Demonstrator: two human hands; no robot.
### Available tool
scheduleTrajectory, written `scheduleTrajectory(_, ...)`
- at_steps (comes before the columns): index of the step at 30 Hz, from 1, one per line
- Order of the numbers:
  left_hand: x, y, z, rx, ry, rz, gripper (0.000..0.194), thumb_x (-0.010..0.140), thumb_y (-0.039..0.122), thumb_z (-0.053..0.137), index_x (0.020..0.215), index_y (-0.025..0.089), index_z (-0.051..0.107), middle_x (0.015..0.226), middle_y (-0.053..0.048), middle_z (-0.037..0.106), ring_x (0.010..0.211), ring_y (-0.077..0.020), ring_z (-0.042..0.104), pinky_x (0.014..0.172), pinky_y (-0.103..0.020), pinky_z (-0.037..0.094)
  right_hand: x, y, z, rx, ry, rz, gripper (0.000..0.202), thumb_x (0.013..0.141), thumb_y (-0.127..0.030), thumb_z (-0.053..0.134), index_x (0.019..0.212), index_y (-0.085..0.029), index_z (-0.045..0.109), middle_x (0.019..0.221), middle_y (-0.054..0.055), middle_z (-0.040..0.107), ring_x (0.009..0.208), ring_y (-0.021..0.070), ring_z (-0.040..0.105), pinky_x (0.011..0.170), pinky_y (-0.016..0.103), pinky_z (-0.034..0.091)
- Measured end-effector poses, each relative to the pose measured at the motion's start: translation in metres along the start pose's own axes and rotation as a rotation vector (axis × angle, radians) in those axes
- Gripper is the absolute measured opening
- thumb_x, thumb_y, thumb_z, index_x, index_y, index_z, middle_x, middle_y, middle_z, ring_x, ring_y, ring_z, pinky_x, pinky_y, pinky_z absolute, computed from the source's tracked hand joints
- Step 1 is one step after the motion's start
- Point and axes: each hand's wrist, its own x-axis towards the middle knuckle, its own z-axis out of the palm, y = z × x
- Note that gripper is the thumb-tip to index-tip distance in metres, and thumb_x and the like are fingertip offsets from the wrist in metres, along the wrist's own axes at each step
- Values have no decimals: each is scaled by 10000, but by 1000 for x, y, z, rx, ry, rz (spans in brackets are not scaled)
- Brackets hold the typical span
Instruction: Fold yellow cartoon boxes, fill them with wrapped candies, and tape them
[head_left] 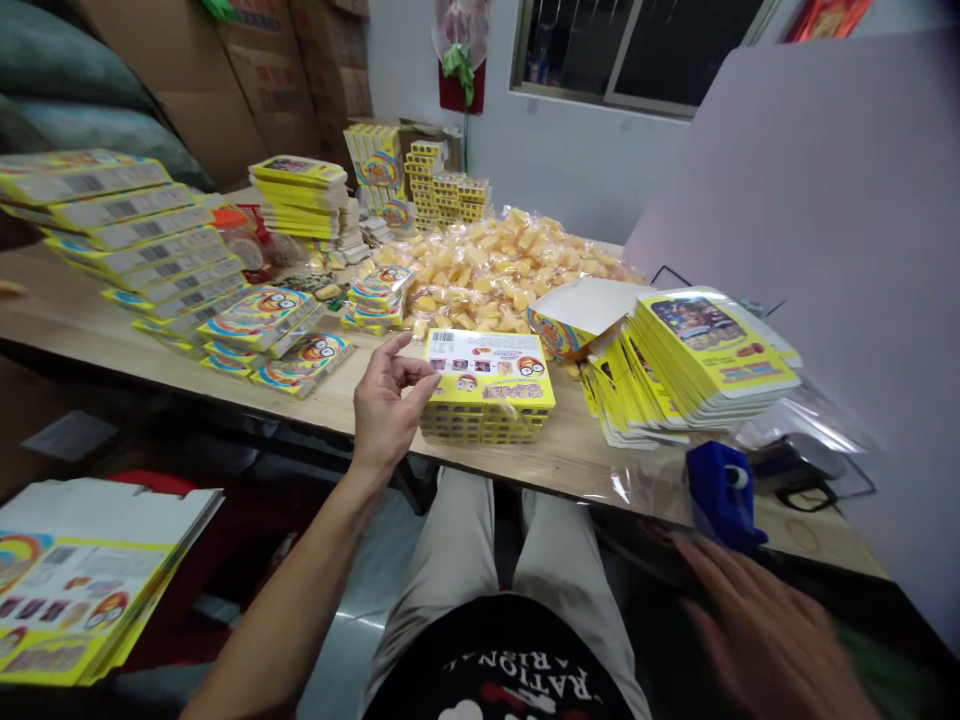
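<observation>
While the left hand (pixel 386 400) sits at the table's near edge, its fingers are loosely curled and open, fingertips touching the left end of the short stack of yellow cards (pixel 487 388) without gripping it. The stack lies just right of that hand, long axis along the edge. The right hand (pixel 765 630) (blurred, partly cut off) hovers spread and empty below the table edge, near the blue tape dispenser (pixel 721 495); the left is clearly nearer. Beyond lie the candy heap (pixel 495 265) and a fanned carton pile (pixel 697 365).

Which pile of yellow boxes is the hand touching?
The small pile of yellow boxes at the table's front edge, barcode on top. The left hand touches its left side; the other piles lie farther off.
</observation>
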Motion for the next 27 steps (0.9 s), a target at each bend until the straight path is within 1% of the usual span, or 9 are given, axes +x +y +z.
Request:
scheduleTrajectory(3, 7, -2, -2, 34, -38, -52, 568, 794, 271, 785, 1328, 189, 612, 869, -3, 697, 806, -137, 658, 811, -262, 525, 47, -30, 35, -7, -33, -143, 808, 897, -276, 535, 1617, -266, 168, 1579, 121, 424, 1432, 379, 412, 1083, 572, 440)
scheduleTrajectory(4, 10, -3, -3, 58, -57, -69, 490, 799, 298, 783, 1259, 178, 666, 890, -20, 711, 816, -146, 665, 808, -268, 528, 69, -40, 48, -9, -12, -172, 872, 881, -250, 540, 1627, -216, 90, 1641, 143, 304, 1500, 402, 277, 1132, 603, 366)
scheduleTrajectory(6, 15, -5, -7, 114, -99, -95, 338, 805, 354, 778, 1080, 159, 749, 930, -58, 740, 836, -173, 683, 804, -286, 537, 114, -55, 73, 36, 13, -246, 912, 869, -222, 542, 1622, -174, 30, 1663, 167, 231, 1521, 410, 204, 1139, 614, 332)
scheduleTrajectory(8, 22, -7, -11, 154, -134, -107, 273, 799, 394, 780, 930, 155, 765, 911, -71, 752, 817, -188, 687, 769, -292, 541, 149, -61, 91, 135, 46, -277, 864, 878, -219, 536, 1603, -128, 75, 1616, 208, 311, 1462, 395, 322, 1105, 576, 378)
scheduleTrajectory(10, 28, -9, -15, 161, -181, -113, 259, 802, 409, 774, 865, 161, 740, 869, -64, 747, 794, -188, 681, 736, -287, 534, 172, -58, 102, 255, 93, -262, 682, 898, -222, 515, 1520, -80, 273, 1470, 236, 475, 1312, 360, 474, 1050, 521, 431)
scheduleTrajectory(13, 36, -11, -18, 156, -274, -138, 255, 835, 417, 736, 855, 167, 690, 859, -57, 735, 800, -183, 680, 735, -280, 519, 192, -43, 104, 393, 82, -267, 233, 930, -214, 461, 1110, -132, 584, 1116, 176, 623, 1060, 297, 561, 942, 448, 469)
scheduleTrajectory(15, 40, -13, -20, 199, -315, -141, 247, 865, 416, 701, 870, 171, 673, 872, -53, 731, 809, -175, 674, 738, -271, 505, 201, -36, 101, 456, 19, -292, 138, 938, -232, 462, 914, -180, 587, 968, 125, 616, 959, 264, 566, 873, 406, 469)
scheduleTrajectory(21, 49, -16, -27, 356, -353, -126, 279, 889, 440, 667, 870, 164, 707, 822, -37, 700, 736, -149, 610, 667, -246, 458, 225, -36, 93, 528, -92, -217, 166, 911, -317, 508, 810, -200, 569, 840, 63, 630, 799, 206, 572, 719, 313, 421)
scheduleTrajectory(27, 56, -27, -26, 391, -318, -159, 299, 851, 447, 693, 749, 166, 704, 725, -12, 637, 632, -121, 538, 576, -228, 405, 236, -38, 97, 440, -101, -45, 268, 869, -402, 521, 664, -230, 527, 609, 10, 573, 586, 169, 501, 573, 290, 315)
